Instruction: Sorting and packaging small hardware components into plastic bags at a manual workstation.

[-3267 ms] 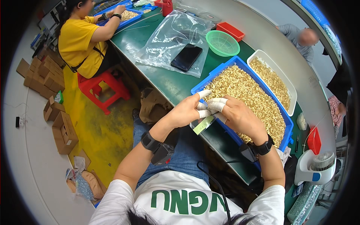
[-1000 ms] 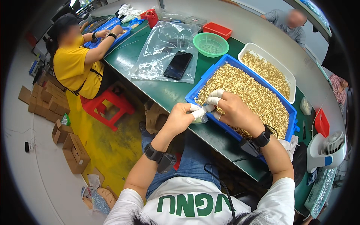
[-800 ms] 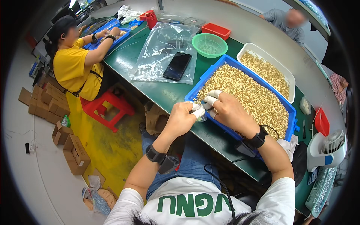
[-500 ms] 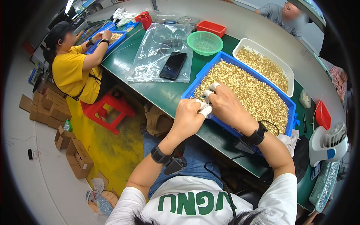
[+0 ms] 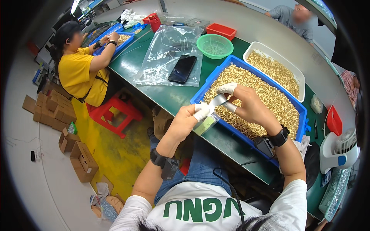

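Above the near left corner of a blue tray (image 5: 239, 135) full of small gold-coloured metal pieces (image 5: 250, 100), my two hands are close together. White covers wrap several of my fingertips. My left hand (image 5: 189, 117) pinches the lower end of a short, curved grey-white strip (image 5: 218, 101). A small clear plastic bag with a green label (image 5: 205, 124) hangs just below those fingers; whether the strip joins it, I cannot tell. My right hand (image 5: 248, 103) has its thumb and forefinger round the strip's upper end.
Behind the tray stand a white tub (image 5: 277, 71) of similar pieces, a green basket (image 5: 214, 46) and a red tray (image 5: 221, 30). A phone (image 5: 182, 69) lies on a clear plastic bag (image 5: 154, 61). A white fan (image 5: 341, 148) stands right. At left, a co-worker in yellow (image 5: 81, 73) sits.
My hands have moved apart, the right one lifting and turning, so the grey-white strip and the labelled bag now show between and below them. The view has shifted slightly.
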Tool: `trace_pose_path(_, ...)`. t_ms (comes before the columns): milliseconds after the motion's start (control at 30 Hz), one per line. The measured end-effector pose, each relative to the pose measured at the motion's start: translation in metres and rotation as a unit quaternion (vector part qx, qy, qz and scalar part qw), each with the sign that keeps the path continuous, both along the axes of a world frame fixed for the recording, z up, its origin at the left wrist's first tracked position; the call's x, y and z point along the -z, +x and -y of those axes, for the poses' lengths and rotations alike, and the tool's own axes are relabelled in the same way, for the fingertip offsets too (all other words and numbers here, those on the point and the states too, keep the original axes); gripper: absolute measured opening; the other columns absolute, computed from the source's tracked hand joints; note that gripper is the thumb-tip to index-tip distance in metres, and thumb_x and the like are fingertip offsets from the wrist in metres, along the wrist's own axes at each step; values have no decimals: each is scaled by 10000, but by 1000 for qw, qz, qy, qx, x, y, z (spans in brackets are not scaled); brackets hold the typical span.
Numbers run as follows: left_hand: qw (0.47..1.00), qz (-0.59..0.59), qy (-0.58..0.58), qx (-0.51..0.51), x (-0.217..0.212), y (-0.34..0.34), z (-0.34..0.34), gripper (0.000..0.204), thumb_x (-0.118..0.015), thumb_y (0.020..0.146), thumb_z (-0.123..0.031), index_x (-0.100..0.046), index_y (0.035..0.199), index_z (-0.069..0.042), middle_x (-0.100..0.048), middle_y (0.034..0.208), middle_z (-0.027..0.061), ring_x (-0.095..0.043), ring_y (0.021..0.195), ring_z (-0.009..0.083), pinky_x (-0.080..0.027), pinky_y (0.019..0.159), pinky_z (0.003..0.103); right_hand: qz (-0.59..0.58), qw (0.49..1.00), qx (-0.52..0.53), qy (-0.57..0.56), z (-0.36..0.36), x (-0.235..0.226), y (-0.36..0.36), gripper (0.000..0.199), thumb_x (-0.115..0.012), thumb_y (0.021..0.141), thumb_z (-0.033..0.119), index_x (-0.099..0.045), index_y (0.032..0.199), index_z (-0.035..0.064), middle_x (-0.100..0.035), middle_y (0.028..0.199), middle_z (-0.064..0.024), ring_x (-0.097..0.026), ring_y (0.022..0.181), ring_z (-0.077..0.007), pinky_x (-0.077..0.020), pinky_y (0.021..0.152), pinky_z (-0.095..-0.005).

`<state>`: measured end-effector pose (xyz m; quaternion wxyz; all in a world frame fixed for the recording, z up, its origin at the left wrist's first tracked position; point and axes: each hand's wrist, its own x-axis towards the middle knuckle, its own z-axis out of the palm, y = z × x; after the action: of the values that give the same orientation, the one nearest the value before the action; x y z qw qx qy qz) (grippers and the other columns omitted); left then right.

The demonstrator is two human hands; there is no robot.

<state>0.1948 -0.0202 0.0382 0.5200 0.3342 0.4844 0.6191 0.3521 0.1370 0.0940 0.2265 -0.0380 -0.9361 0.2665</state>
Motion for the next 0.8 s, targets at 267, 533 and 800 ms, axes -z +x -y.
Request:
trace_pose_path(267, 982, -68, 26, -176, -1, 4, -8, 138, -628, 811, -6, -593, 944, 4, -646, 870, 48, -610, 764, 110, -496, 704, 251, 173, 973, 116, -98, 6, -4, -5, 356, -627, 778, 11, -558, 1126, 47, -616, 945, -91, -629, 839, -154, -516, 621, -243)
trace_pose_path(533, 694, -629, 185, -297, 10, 8, -9, 185, -625, 775, 6, -579, 951, -31, -587, 1092, 93, -530, 1053, 230, -408, 913, 380, 35, 906, 26, -421, 6, 19, -11, 305, -589, 857, 64, -488, 1144, 46, -585, 985, -67, -609, 877, -150, -532, 659, -272)
trace_pose_path(800, 865, -412, 202, -203, 19, 29, 2, 448, -661, 801, -144, -472, 1193, -36, -447, 1305, 143, -385, 1245, 271, -323, 1020, 398, -127, 866, -19, -482, -1, 14, -8, 372, -578, 866, 86, -423, 1201, 42, -554, 1068, -102, -594, 927, -180, -534, 707, -290)
